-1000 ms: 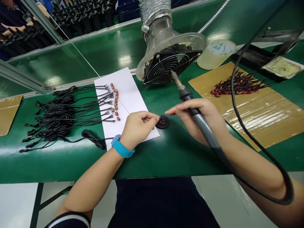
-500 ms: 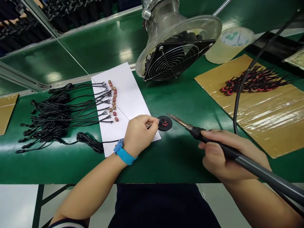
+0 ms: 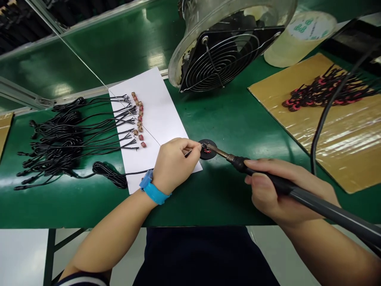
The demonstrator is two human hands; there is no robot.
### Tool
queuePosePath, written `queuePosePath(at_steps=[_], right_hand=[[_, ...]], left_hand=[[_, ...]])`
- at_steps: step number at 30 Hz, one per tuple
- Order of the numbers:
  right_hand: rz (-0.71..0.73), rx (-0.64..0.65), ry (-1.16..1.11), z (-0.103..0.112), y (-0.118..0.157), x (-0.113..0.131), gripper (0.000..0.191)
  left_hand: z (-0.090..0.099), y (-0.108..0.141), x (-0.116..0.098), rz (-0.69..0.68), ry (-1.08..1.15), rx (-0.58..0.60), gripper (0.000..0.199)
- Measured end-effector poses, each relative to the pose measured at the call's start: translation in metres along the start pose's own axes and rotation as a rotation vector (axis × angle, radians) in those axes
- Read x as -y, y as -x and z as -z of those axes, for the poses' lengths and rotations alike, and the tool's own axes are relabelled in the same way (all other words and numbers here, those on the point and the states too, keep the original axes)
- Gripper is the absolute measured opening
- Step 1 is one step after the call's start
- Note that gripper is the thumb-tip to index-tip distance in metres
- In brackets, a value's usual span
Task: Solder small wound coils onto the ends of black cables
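Observation:
My right hand (image 3: 285, 190) is closed around the dark handle of a soldering iron (image 3: 238, 162). Its tip reaches a small red ring-shaped part at the middle of a black disc (image 3: 212, 155) on the green bench. My left hand (image 3: 180, 161), with a blue band on its wrist, pinches the end of a black cable (image 3: 137, 172) at the disc's left edge. That cable runs back to a coiled bundle (image 3: 110, 174). A thin solder wire (image 3: 150, 134) slants down to my left hand; whether the fingers grip it is hidden.
White paper (image 3: 154, 107) lies under a row of small red and tan blocks (image 3: 140, 118) and stripped cable ends. Several coiled black cables (image 3: 62, 135) lie left. A fan hood (image 3: 223, 59) overhangs the bench. Brown board (image 3: 336, 151) at right bears red-and-black parts (image 3: 324, 93).
The soldering iron's tip has moved left from beside the disc onto its middle. My left hand stays by the disc, still pinching. The camera view has shifted slightly.

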State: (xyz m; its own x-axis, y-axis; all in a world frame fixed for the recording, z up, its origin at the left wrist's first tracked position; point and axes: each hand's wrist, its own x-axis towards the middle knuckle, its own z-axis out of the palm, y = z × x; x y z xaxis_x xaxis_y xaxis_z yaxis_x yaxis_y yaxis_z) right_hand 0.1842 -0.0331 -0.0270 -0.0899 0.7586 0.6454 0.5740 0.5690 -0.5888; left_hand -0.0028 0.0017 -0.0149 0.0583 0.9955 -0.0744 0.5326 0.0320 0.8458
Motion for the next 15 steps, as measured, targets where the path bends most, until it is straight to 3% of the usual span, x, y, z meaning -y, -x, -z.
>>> queuePosePath(at_steps=[15], right_hand=[[-0.027,0.032,0.023,0.0001,0.0016,-0.0009,0.018]], left_hand=[[-0.0011,-0.0007,0.0023,-0.047,-0.008,-0.008,0.012]])
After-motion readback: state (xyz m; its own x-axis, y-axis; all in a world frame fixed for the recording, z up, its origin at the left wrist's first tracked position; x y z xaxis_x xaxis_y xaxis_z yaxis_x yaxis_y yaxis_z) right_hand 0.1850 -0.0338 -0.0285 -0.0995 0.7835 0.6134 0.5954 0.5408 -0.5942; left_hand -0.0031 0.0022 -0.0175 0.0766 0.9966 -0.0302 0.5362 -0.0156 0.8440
